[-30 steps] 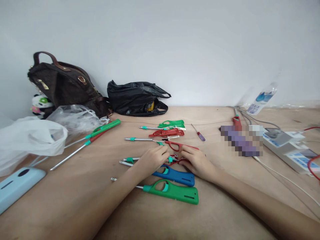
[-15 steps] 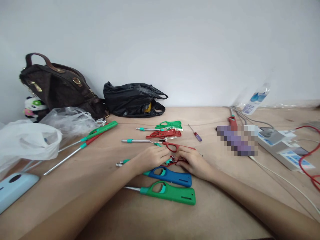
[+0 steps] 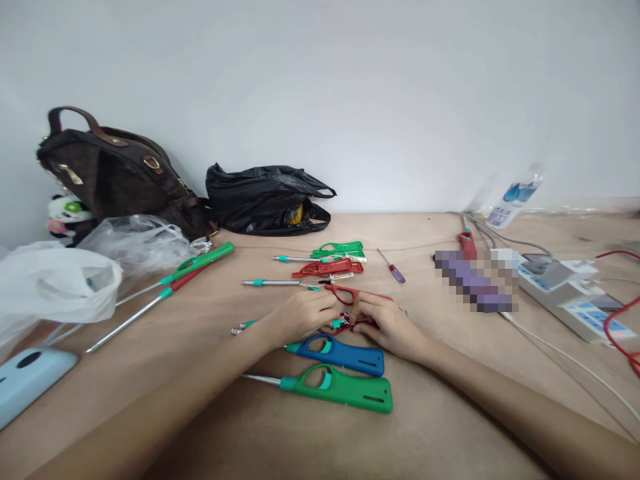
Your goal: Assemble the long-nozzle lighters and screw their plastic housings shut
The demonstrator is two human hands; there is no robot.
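In the middle of the table, an opened red gas lighter (image 3: 345,328) with wires and small teal parts shows between my hands. My left hand (image 3: 304,315) is closed at its tube side, with fingertips on the inner parts; they cover what they pinch. My right hand (image 3: 385,321) is closed around the handle end of the red casing. Just beyond lies a red casing half (image 3: 367,295), next to a loose metal lighter tube (image 3: 280,283). Nearer to me are a blue lighter (image 3: 345,353) and a green lighter (image 3: 345,389), both whole.
Farther back lie a red casing (image 3: 325,268), a green casing (image 3: 340,249) and a screwdriver (image 3: 396,272). Two long lighters (image 3: 200,263) and plastic bags (image 3: 60,280) are left. A black bag (image 3: 265,200) and backpack (image 3: 130,180) stand behind. A power strip (image 3: 575,300) with cables is right.
My left fingers have shifted very slightly at the opened lighter, and the camera view has moved a little. The right hand keeps its grip.
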